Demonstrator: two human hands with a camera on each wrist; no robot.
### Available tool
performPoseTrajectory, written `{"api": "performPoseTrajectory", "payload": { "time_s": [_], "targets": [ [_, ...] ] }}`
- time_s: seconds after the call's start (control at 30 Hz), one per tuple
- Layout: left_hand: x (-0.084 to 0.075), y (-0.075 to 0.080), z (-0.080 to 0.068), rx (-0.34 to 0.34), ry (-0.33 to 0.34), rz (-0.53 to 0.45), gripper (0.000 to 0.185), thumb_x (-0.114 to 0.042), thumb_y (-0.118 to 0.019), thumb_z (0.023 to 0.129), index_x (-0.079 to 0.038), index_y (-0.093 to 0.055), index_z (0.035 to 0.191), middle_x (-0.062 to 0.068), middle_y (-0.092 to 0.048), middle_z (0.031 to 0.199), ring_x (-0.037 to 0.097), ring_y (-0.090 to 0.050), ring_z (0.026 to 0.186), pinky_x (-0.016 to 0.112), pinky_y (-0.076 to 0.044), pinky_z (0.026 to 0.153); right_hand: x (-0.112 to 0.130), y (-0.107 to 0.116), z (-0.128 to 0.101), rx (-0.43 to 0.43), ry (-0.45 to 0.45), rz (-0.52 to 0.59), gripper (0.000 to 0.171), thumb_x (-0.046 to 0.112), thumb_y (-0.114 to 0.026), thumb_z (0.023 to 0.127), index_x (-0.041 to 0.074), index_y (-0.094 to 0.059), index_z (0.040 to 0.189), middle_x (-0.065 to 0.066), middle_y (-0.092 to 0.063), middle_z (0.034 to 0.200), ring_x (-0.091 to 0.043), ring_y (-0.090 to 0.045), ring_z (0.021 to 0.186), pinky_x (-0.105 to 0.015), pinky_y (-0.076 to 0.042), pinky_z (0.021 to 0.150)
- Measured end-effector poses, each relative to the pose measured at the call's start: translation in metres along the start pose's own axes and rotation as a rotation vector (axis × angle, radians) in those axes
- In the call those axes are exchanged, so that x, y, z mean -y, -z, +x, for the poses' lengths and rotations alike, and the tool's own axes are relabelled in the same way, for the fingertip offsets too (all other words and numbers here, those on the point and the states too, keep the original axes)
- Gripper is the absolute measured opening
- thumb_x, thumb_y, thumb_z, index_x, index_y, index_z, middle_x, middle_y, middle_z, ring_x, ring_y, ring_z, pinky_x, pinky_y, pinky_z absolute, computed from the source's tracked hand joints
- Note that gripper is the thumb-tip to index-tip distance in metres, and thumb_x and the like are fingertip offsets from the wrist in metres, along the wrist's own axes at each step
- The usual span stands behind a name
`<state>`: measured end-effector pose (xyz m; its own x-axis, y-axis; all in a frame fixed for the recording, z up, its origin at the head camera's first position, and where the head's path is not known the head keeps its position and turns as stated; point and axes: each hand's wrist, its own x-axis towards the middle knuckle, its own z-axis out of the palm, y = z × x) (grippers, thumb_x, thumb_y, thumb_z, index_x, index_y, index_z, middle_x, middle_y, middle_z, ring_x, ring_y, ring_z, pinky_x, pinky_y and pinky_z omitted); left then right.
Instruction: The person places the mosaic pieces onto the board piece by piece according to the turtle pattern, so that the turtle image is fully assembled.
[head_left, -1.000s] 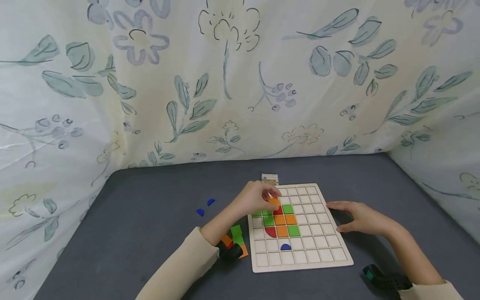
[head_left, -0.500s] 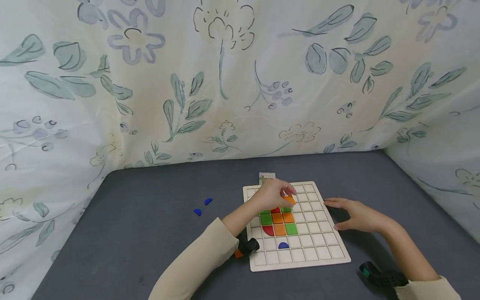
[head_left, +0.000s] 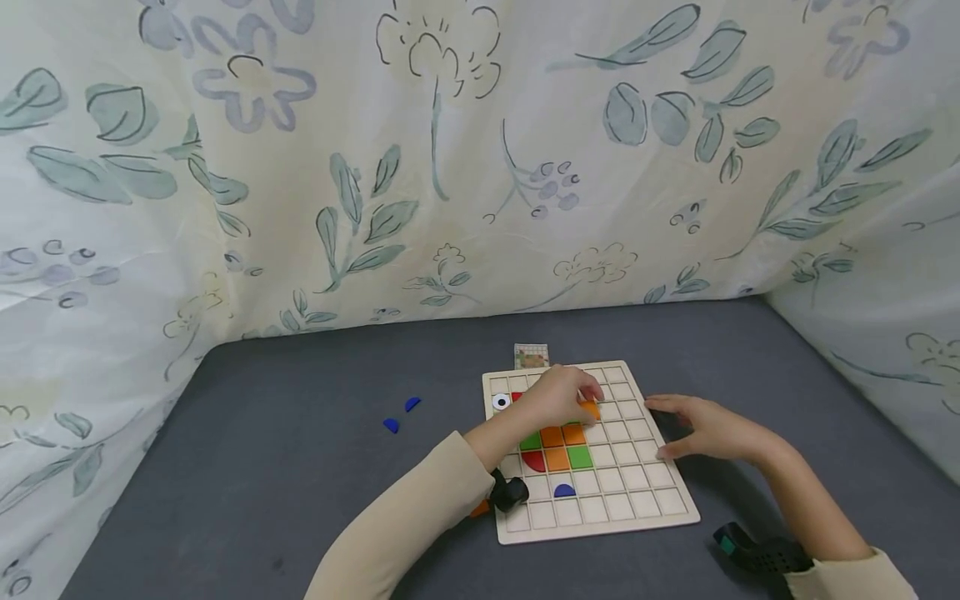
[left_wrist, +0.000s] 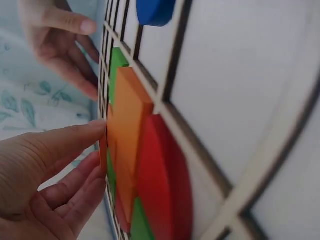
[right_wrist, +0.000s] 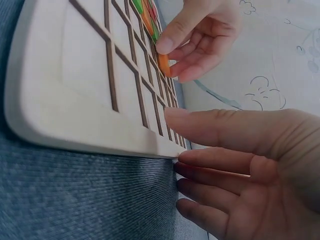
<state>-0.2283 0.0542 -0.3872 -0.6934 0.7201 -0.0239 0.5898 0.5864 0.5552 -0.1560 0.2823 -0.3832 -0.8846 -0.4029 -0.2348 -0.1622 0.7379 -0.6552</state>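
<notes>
Cloth [head_left: 450,225], pale, printed with grey-green leaves and lilac flowers, hangs behind and at both sides of a dark grey table [head_left: 300,467]. On the table lies a board [head_left: 650,454]: flat, pale, round-cornered, ruled into square cells. Clock positions are taken from the board's centre in the head view, 12 being the far side.

Left hand [head_left: 555,400] reaches over the board from 8 o'clock, thumb and fingertips closed in a pinch on an orange tile [head_left: 592,409]. Right hand [head_left: 712,429] is at the board's edge between 2 and 3 o'clock, thumb and fingers spread apart, nothing grasped.

Black wrist devices: one [head_left: 510,493] over the board near 8, the other [head_left: 757,550] off the board near 4. Small printed card [head_left: 531,356]: just beyond the far edge, about 11.

Orange tile in the pinch: thin, flat, bright, partly covered by fingers; located at 12 over the board. Contact with the cells beneath cannot be told.

Cells hold, partly hidden by the left arm: flat orange and green squares [head_left: 557,458] from the centre toward 10; a red quarter-round [head_left: 533,461] at 9; a white eye-marked tile [head_left: 500,402] at 10; a blue half-round [head_left: 565,490] at 7.

Two loose blue half-rounds [head_left: 412,404] lie on the table between 9 and 10.
</notes>
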Motion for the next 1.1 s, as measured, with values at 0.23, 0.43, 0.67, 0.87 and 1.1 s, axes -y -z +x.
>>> {"api": "performPoseTrajectory", "payload": {
  "time_s": [0.23,0.43,0.67,0.87,1.1],
  "targets": [
    [-0.0005,-0.0028,0.0013,-0.008,0.0,0.052,0.02,-0.018,-0.078,0.074,-0.016,-0.071,0.093,-0.007,-0.067,0.088,0.005,-0.057,0.079,0.014,-0.042,0.07,0.0029,0.0021,-0.0006,0.0,-0.011,0.023,0.082,0.027,-0.076,0.075,-0.013,-0.036,0.134,-0.034,-0.033,0.137,-0.054,-0.029,0.124,-0.061,-0.035,0.092],
    [-0.0022,-0.0032,0.0007,-0.019,-0.004,0.094,0.022,-0.019,-0.08,0.072,-0.018,-0.071,0.093,-0.009,-0.067,0.088,0.005,-0.059,0.082,0.014,-0.043,0.072,0.0011,0.0012,-0.0015,0.003,-0.016,0.037,0.08,0.022,-0.076,0.074,-0.013,-0.036,0.134,-0.035,-0.032,0.138,-0.054,-0.028,0.125,-0.062,-0.034,0.092],
    [-0.0049,-0.0035,0.0016,-0.016,-0.006,0.107,0.026,-0.017,-0.08,0.071,-0.018,-0.07,0.095,-0.007,-0.067,0.086,0.004,-0.058,0.08,0.014,-0.042,0.07,0.0006,0.0001,-0.0044,-0.004,-0.003,-0.029,0.076,0.009,-0.076,0.071,-0.01,-0.038,0.134,-0.035,-0.031,0.138,-0.055,-0.028,0.124,-0.064,-0.034,0.09],
    [-0.0075,-0.0037,0.0005,-0.014,0.012,0.101,0.027,-0.017,-0.08,0.071,-0.018,-0.07,0.097,-0.006,-0.066,0.086,0.004,-0.058,0.079,0.014,-0.043,0.069,0.0013,-0.0005,-0.0043,-0.014,-0.007,-0.093,0.077,0.012,-0.078,0.069,-0.01,-0.04,0.133,-0.035,-0.032,0.136,-0.055,-0.029,0.122,-0.062,-0.036,0.087],
    [-0.0079,-0.0059,0.0004,-0.03,0.016,0.099,0.026,-0.016,-0.08,0.072,-0.018,-0.07,0.096,-0.006,-0.066,0.086,0.004,-0.057,0.077,0.014,-0.042,0.068,-0.0002,-0.0008,-0.0042,-0.016,0.001,-0.1,0.076,0.012,-0.078,0.07,-0.01,-0.04,0.132,-0.035,-0.031,0.135,-0.055,-0.031,0.12,-0.061,-0.038,0.085]
  ]
}}
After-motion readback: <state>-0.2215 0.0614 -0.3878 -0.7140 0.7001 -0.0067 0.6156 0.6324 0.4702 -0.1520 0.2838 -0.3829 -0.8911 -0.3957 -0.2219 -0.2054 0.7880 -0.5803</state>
